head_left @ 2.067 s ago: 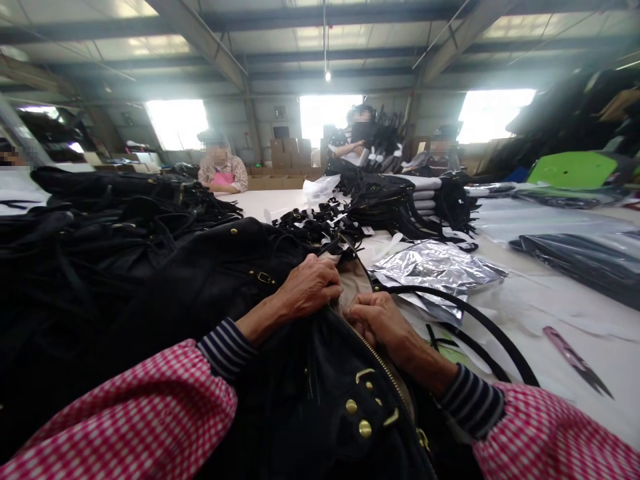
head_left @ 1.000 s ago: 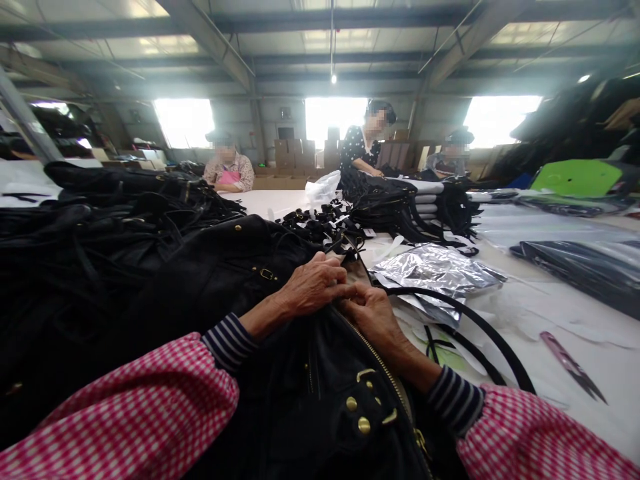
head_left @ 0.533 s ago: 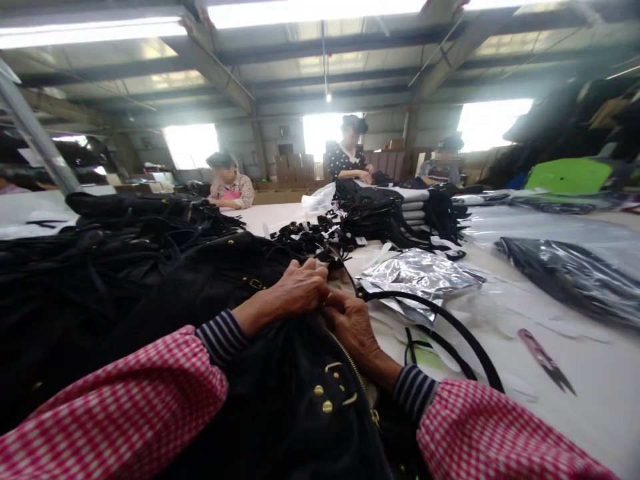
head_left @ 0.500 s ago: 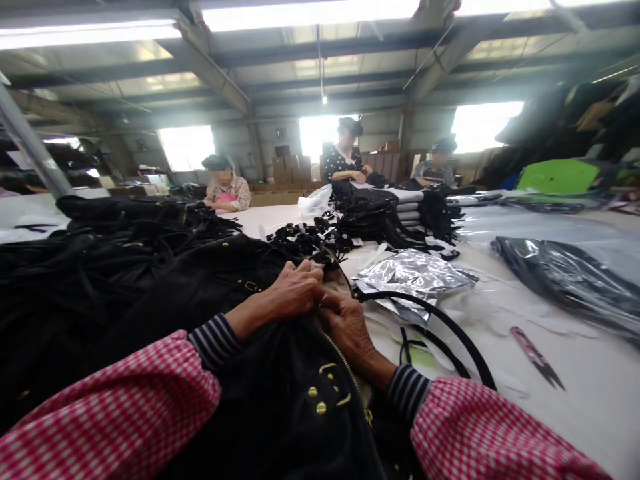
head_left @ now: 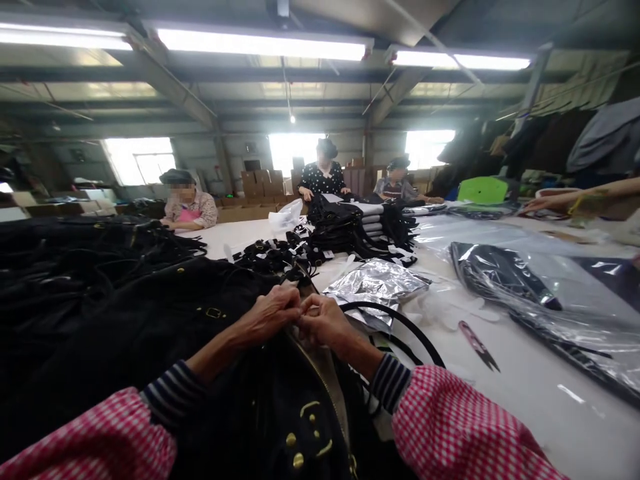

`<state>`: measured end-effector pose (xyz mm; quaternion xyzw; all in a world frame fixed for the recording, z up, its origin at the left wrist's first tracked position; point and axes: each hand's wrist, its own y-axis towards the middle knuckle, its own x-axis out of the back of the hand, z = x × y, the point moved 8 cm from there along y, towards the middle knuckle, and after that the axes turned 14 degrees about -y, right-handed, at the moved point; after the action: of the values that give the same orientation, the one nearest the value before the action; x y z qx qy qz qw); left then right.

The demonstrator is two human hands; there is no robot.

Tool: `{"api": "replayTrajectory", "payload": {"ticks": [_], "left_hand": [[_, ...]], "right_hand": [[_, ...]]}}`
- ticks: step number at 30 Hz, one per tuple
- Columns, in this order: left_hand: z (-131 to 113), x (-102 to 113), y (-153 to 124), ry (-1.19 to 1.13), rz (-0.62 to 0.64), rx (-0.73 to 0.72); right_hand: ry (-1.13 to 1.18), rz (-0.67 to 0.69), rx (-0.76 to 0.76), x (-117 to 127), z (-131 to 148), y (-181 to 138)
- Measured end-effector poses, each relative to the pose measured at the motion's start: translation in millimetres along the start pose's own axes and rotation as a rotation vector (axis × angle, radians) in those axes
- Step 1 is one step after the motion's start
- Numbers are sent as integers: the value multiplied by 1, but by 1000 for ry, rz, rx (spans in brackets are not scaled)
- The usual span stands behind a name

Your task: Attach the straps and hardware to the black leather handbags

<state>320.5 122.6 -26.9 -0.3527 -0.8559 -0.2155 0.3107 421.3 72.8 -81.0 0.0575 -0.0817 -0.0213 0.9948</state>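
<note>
A black bag (head_left: 280,413) with gold studs and a gold zipper lies in front of me. My left hand (head_left: 270,315) and my right hand (head_left: 323,321) meet at its open top edge, fingertips pinched together on the bag's opening; what they pinch is too small to make out. A black strap (head_left: 400,319) loops out to the right of my right hand. Both arms wear pink checked sleeves over striped cuffs.
A heap of black bags (head_left: 85,267) fills the left. Silver foil bags (head_left: 375,283), thread snips (head_left: 477,345), plastic-wrapped black items (head_left: 505,280) and a stack of bags (head_left: 345,227) lie on the white table (head_left: 525,393). Three people sit or stand at the far end; another person's arm (head_left: 575,199) reaches in at right.
My hands have drawn closer until the fingertips meet at the bag's top edge. The camera has tilted up and turned right, showing ceiling lights and another person's arm at right.
</note>
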Motion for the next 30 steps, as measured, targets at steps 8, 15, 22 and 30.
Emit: {"api": "replayTrajectory", "payload": {"ticks": [8,15,22,30], "left_hand": [[10,-8,-5,-449,-17,-27],[23,-8,-5,-715,-20,25],[23,-13,-3,-838,-16,-8],[21,-12,-7,-824,-9,-32]], "right_hand": [[-85,70,-5,11,7,-2],[-117,115,-24,17,5,-3],[-206,59,40,20,22,0],[-284,-4,59,16,39,-1]]}}
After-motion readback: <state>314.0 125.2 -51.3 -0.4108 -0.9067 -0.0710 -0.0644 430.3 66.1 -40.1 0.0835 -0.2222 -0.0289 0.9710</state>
